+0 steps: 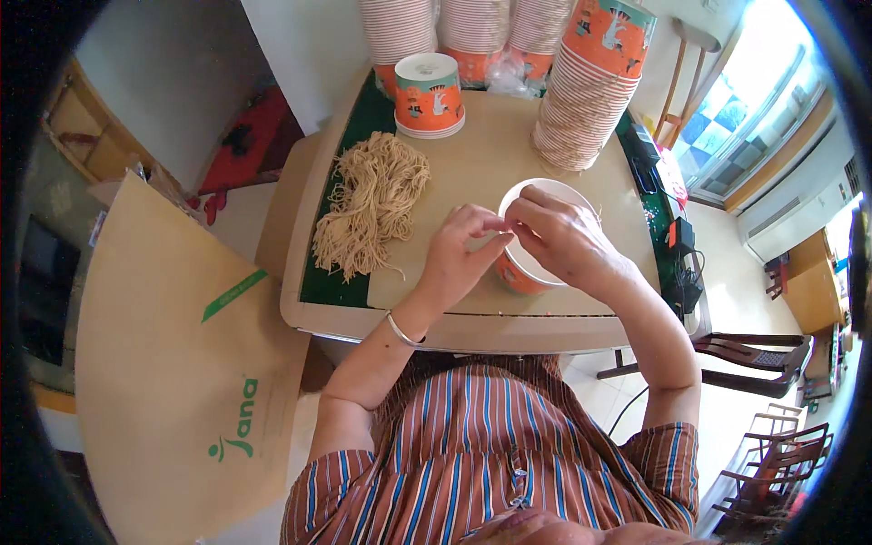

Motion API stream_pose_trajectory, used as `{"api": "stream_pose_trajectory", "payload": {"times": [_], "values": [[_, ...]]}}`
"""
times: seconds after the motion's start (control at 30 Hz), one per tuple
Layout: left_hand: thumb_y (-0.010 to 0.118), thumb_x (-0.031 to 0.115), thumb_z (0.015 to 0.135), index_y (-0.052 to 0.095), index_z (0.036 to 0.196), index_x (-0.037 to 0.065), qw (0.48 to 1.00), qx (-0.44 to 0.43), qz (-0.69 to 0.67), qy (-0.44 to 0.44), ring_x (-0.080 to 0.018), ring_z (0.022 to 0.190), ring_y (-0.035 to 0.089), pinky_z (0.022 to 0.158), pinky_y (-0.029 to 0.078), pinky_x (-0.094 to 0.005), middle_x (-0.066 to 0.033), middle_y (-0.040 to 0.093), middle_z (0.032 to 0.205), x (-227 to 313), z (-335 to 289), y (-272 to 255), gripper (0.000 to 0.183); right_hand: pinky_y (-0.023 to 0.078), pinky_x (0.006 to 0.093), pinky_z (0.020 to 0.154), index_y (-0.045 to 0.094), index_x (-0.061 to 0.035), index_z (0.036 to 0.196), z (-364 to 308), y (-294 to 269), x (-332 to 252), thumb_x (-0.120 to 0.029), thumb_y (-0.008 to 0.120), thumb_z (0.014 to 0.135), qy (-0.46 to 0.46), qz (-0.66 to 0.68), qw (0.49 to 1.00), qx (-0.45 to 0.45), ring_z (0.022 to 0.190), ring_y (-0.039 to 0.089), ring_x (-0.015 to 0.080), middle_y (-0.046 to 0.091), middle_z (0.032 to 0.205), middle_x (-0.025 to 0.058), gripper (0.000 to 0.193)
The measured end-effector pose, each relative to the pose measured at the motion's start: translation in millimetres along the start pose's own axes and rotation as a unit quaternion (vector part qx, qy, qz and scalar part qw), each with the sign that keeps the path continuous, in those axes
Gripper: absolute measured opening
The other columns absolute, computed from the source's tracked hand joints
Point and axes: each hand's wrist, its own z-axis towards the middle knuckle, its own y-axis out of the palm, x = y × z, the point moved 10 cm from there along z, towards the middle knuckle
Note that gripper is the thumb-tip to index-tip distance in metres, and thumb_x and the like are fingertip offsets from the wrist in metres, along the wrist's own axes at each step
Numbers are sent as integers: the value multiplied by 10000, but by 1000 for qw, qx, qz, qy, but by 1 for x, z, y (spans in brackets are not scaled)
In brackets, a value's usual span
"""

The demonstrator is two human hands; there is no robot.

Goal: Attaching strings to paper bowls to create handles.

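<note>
The open tub (520, 276) stood upright on the table (490, 159), near its front edge, round and white inside, with an orange printed wall. Over its mouth, the left hand (468, 241) brought thumb and forefinger together beside the bent fingers of the right hand (561, 238); whether either gripped anything could not be told. One loose heap of tan cords (374, 204) lay to the left. Beyond were one short upturned pile (429, 104) of matching tubs, one tall leaning stack (586, 100), and three nested columns (474, 27) at the back.
</note>
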Motion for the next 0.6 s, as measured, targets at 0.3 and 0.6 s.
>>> {"api": "stream_pose_trajectory", "payload": {"times": [0.3, 0.6], "values": [[697, 45, 890, 643, 969, 25, 999, -2, -40, -17, -116, 888, 625, 799, 510, -259, -35, 632, 937, -16, -2, 2, 98, 532, 430, 739, 608, -54, 1049, 3, -11, 0, 21, 622, 843, -7, 10, 999, 32, 865, 647, 352, 649, 975, 133, 219], [680, 19, 854, 652, 941, 29, 997, 13, -81, -3, -142, 876, 599, 814, 495, -277, -41, 613, 929, -14, -2, 5, 92, 502, 481, 681, 550, -59, 1124, 2, -20, 0, -13, 573, 833, 13, 24, 998, 51, 778, 640, 386, 634, 802, 180, 296]]}}
